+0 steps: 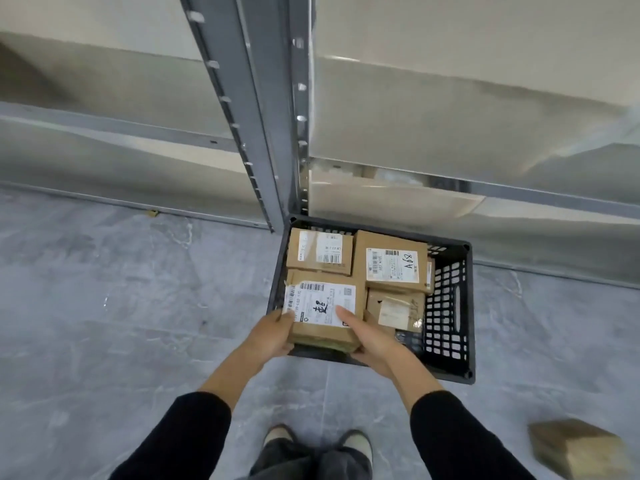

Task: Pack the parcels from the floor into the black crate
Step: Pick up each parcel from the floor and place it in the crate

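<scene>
A grey marbled tile floor [104, 323] runs up to grey metal shelving, whose upright [263, 116] stands at 12 o'clock from the person's shoes [277, 436]. The black crate [450, 306] sits on the floor at the upright's foot.

The held parcel [325, 306] is at the crate's 7 o'clock corner, over the near rim. The left hand [270, 337] grips its left near edge, thumb on top and fingers curled beneath. The right hand [370, 337] clasps its right near corner, thumb lying across the label and fingers underneath.

It is a brown cardboard box with a white shipping label bearing barcodes and handwritten black marker. Three more labelled boxes lie in the crate, at 11 [320, 251], 1 [394, 261] and 5 o'clock [396, 308]. A loose parcel [581, 448], blurred, lies on the floor at 3 o'clock from the shoes.
</scene>
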